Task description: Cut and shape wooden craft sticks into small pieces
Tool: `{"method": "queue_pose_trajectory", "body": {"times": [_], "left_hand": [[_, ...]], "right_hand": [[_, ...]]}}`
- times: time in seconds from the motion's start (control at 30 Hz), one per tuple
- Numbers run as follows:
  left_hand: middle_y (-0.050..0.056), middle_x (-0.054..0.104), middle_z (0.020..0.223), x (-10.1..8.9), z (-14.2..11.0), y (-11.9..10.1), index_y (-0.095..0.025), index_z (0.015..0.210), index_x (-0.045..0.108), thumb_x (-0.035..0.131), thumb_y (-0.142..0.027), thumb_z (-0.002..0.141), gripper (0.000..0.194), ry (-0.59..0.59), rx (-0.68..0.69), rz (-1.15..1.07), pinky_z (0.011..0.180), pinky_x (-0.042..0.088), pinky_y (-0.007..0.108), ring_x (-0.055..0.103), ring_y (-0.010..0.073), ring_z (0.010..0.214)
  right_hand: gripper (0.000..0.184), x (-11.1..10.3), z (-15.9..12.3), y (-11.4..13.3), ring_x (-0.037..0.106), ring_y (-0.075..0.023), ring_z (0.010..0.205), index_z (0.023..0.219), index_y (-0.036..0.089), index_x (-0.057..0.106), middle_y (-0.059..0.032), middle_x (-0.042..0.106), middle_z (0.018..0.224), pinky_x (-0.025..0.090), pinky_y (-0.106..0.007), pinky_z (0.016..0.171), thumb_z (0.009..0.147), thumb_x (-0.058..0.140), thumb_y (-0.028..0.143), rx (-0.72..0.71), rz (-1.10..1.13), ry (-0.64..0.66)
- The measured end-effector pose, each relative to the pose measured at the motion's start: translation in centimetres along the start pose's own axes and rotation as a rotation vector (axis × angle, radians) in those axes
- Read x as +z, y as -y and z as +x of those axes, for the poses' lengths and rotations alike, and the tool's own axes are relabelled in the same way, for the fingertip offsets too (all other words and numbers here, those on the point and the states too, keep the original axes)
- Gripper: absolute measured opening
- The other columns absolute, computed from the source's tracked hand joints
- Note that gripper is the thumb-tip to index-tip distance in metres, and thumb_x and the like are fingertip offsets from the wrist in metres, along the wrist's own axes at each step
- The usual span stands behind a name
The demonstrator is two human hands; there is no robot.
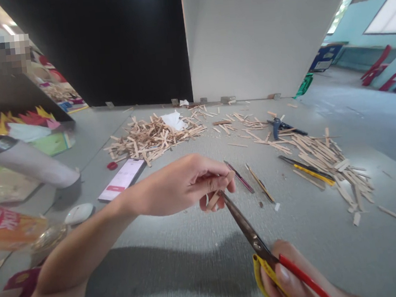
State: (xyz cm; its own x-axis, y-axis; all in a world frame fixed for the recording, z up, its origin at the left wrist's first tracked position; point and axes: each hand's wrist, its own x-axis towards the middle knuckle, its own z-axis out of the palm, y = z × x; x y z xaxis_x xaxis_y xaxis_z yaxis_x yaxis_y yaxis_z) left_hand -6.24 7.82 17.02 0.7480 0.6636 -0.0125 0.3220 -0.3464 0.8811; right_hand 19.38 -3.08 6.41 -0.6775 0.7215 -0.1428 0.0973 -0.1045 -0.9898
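Above the middle of the grey table, my left hand (201,178) is closed on a short thin wooden stick (213,200), which pokes out below the fingers. My right hand (290,275), at the lower right, grips a pair of scissors (245,225) with red and yellow handles. The scissor tips touch or nearly touch the stick by my left fingers; the exact contact is hidden. Just beyond lie a dark reddish pen-like tool (240,177) and a slim yellowish one (259,183).
A heap of wooden sticks (155,136) lies at the back left, more sticks (325,157) at right with a yellow cutter knife (308,170) and dark blue pliers (280,126). A phone (122,179), mouse (79,213) and tumbler (34,162) are at left. Upright panels (253,35) stand behind.
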Motion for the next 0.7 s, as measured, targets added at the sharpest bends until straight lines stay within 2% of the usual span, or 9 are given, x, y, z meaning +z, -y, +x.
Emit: {"method": "queue_pose_trajectory", "body": {"times": [0.1,0.3,0.4,0.53,0.7], "left_hand": [[0.001,0.074,0.073,0.0,0.0,0.0,-0.020,0.095,0.072,0.050,-0.031,0.112,0.030,-0.011,-0.016,-0.020,0.059,0.052,0.019,0.067,0.0123,0.060],[-0.001,0.070,0.069,0.4,0.2,0.1,-0.019,0.096,0.070,0.048,-0.034,0.113,0.032,-0.032,-0.023,0.019,0.058,0.049,0.019,0.061,0.0105,0.057],[-0.002,0.068,0.067,0.5,0.2,0.1,-0.018,0.095,0.069,0.048,-0.034,0.113,0.032,-0.037,-0.024,0.030,0.057,0.048,0.018,0.060,0.0098,0.056],[-0.003,0.066,0.066,0.6,0.1,0.1,-0.018,0.092,0.068,0.048,-0.031,0.113,0.032,-0.041,-0.017,0.058,0.056,0.046,0.018,0.060,0.0092,0.054],[-0.006,0.064,0.059,0.7,0.0,0.5,-0.020,0.074,0.055,0.048,-0.022,0.112,0.039,-0.052,0.012,0.128,0.064,0.049,0.021,0.063,0.0089,0.054]], "right_hand": [[0.080,-0.3,0.4,0.0,0.038,-0.0103,0.047,0.065,0.023,0.048,0.0018,0.041,0.050,0.027,-0.026,0.047,0.097,0.029,0.094,-0.047,-0.040,0.068],[0.077,-0.2,-0.6,-0.2,0.029,-0.0091,0.051,0.081,0.021,0.056,0.0070,0.040,0.055,0.020,-0.024,0.046,0.091,0.045,0.098,0.123,0.085,-0.028],[0.075,0.0,-0.9,-0.1,0.031,-0.0093,0.052,0.082,0.022,0.054,0.0074,0.040,0.056,0.021,-0.024,0.046,0.090,0.049,0.097,0.141,0.129,-0.044],[0.078,-0.1,-0.8,0.2,0.034,-0.0081,0.051,0.076,0.022,0.053,0.0065,0.041,0.057,0.026,-0.025,0.050,0.093,0.043,0.097,0.133,0.091,-0.033],[0.076,-0.1,-1.3,-0.1,0.032,-0.0085,0.051,0.077,0.023,0.052,0.0052,0.042,0.063,0.026,-0.023,0.047,0.094,0.041,0.095,0.224,0.087,-0.082]]}}
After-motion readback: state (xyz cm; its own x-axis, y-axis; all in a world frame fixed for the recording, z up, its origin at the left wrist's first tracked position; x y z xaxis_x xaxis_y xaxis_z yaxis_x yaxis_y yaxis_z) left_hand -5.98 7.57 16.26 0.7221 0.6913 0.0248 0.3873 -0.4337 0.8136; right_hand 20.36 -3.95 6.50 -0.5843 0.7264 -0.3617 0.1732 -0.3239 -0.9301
